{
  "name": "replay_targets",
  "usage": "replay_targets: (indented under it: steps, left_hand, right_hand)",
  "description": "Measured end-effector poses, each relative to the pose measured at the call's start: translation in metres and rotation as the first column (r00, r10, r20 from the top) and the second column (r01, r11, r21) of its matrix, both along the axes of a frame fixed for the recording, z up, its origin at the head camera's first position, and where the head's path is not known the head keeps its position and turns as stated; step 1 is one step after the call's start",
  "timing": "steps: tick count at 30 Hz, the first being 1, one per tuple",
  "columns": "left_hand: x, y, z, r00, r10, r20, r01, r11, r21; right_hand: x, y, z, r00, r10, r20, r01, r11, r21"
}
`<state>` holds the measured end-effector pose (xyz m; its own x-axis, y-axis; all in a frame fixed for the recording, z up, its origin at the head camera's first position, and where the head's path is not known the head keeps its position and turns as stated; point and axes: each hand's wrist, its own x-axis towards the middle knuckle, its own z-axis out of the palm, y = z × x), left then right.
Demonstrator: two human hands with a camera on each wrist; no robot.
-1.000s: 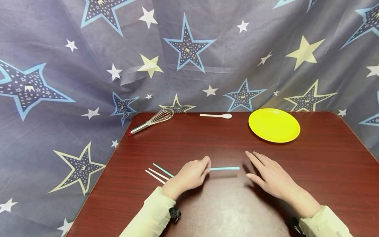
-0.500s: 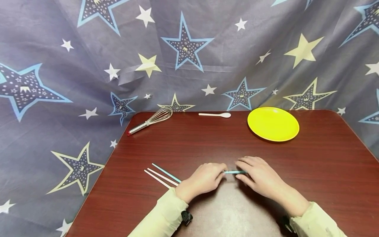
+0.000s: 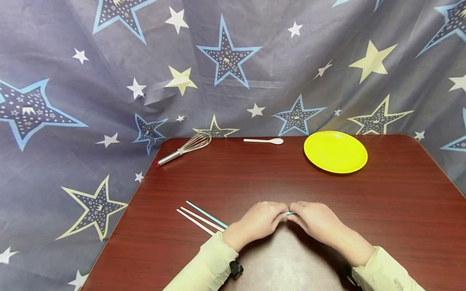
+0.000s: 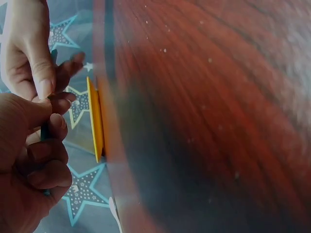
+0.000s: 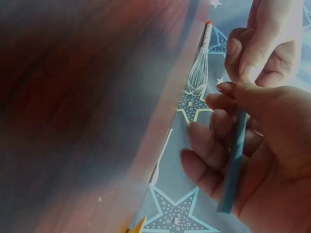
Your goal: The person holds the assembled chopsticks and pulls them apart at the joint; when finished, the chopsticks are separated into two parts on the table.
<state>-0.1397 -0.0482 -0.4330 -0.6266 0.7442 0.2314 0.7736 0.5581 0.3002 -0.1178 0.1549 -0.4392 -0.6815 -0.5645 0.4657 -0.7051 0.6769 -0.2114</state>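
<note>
A blue chopstick (image 3: 289,212) is held level above the table, mostly hidden by both hands. My left hand (image 3: 259,221) grips it from the left with curled fingers. From the other side my right hand (image 3: 317,221) pinches it between thumb and fingertips, and the two hands' fingertips nearly meet. In the right wrist view, the squared end of the chopstick (image 5: 233,170) runs down across the right palm. Beyond my left forearm lie a second blue chopstick (image 3: 207,214) and two white chopsticks (image 3: 202,219), their near ends hidden by the arm.
Along the back of the dark red table (image 3: 233,178) lie a whisk (image 3: 187,146) at the left, a white spoon (image 3: 267,140) in the middle and a yellow plate (image 3: 335,152) at the right. A star-patterned curtain (image 3: 160,101) hangs behind.
My left hand has carried the blue chopstick rightward. My right hand has come in from the right and taken hold of it, and the gap between the hands has closed.
</note>
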Motion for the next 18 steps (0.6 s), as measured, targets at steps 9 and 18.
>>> replay_targets:
  steps: [9, 18]
  left_hand:
    - [0.0, 0.002, 0.0, 0.999, -0.04, -0.004, 0.04, 0.999, 0.017]
    - [-0.001, 0.001, -0.001, 0.999, -0.041, 0.035, 0.039, 0.998, 0.05]
  right_hand:
    - [-0.001, 0.004, 0.007, 0.998, -0.031, 0.047, 0.027, 0.995, 0.097]
    - [-0.001, 0.004, 0.01, 0.997, -0.051, 0.05, 0.045, 0.992, 0.122]
